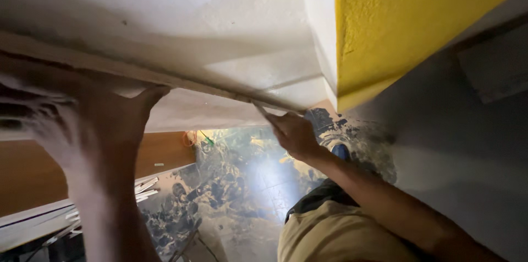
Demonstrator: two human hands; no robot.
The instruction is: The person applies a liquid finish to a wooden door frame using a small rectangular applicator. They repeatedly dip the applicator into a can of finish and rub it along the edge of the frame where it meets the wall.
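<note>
We press our left hand (102, 116) flat against a long pale strip (181, 83) that runs along the white surface (165, 14), palm up, thumb stretched toward the strip's middle, forearm rising from the bottom edge of the view. The fingers of that hand blur out near the left edge, so we cannot tell exactly how they lie. Our right hand (294, 134) is closed around a thin tool (260, 109) whose tip meets the strip's far end, just beside the corner where the white surface joins a yellow wall (396, 14); what kind of tool it is stays hard to make out. The right arm crosses in from the bottom right corner. Below us lie a dark patterned floor (242, 185), a brown panel (33, 174) with loose pale slats (146, 188) by it, and our beige trouser leg (335, 234).
</note>
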